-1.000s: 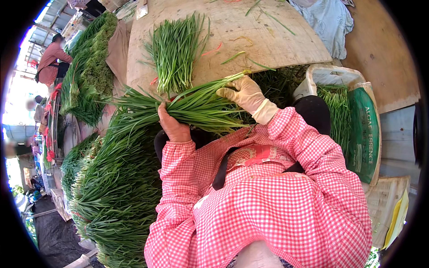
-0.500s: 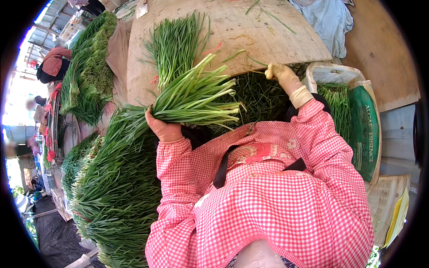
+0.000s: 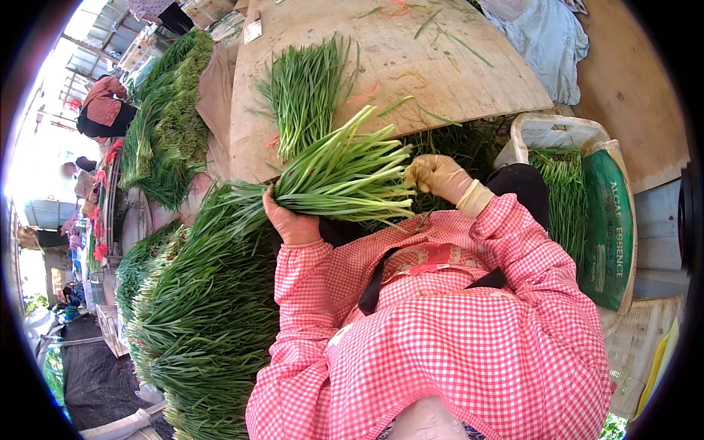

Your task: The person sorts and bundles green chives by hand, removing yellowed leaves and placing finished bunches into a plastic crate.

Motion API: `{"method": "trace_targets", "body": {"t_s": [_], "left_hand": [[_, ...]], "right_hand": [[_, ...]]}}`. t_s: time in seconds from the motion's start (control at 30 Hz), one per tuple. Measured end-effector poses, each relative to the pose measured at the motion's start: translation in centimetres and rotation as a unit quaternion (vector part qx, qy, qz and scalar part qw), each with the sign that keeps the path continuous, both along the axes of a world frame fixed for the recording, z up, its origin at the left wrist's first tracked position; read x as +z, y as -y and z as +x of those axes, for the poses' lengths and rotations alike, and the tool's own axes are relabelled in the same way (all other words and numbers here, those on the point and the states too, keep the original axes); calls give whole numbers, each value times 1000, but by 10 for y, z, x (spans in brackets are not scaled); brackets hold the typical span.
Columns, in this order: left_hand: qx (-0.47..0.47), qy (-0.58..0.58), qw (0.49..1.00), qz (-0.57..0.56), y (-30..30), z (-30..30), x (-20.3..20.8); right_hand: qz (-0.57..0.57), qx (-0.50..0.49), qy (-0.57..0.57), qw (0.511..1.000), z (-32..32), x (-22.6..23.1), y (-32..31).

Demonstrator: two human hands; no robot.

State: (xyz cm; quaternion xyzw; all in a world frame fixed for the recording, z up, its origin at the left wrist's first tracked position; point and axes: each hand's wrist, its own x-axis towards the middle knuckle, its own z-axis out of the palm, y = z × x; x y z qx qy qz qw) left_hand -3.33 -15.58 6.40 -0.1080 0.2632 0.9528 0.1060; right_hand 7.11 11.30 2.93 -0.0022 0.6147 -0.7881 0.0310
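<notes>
My left hand (image 3: 293, 224) is closed around the leafy side of a bunch of garlic chives (image 3: 345, 180); the pale stem ends fan out to the right. At those stem ends is my right hand (image 3: 444, 178), in a tan glove, its fingers curled in a pinch. What the pinch holds, if anything, is too small to make out. Another bunch of chives (image 3: 304, 95) lies on the wooden board just beyond. To the left of my left arm rises a big heap of chives (image 3: 213, 315).
The wooden board (image 3: 440, 81) carries loose leaves and red ties. A white crate (image 3: 519, 136) with chives and a green panel (image 3: 609, 227) stands at right. More greens (image 3: 165, 125) are piled far left, near a bent-over person (image 3: 106, 106). Pale blue cloth (image 3: 543, 48) hangs at far right.
My right hand has come back left and nearer, from the board's edge to the stem ends. The left hand still holds the bunch. The whole view has shifted slightly.
</notes>
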Motion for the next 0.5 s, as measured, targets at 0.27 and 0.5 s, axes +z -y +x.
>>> {"method": "trace_targets", "body": {"t_s": [0.27, 0.5], "left_hand": [[32, 9, 999, -41, 7, -5, 6], [43, 15, 999, -25, 16, -11, 4]], "right_hand": [[77, -280, -59, 955, -4, -18, -98], [449, -251, 167, 841, 7, 4, -140]]}}
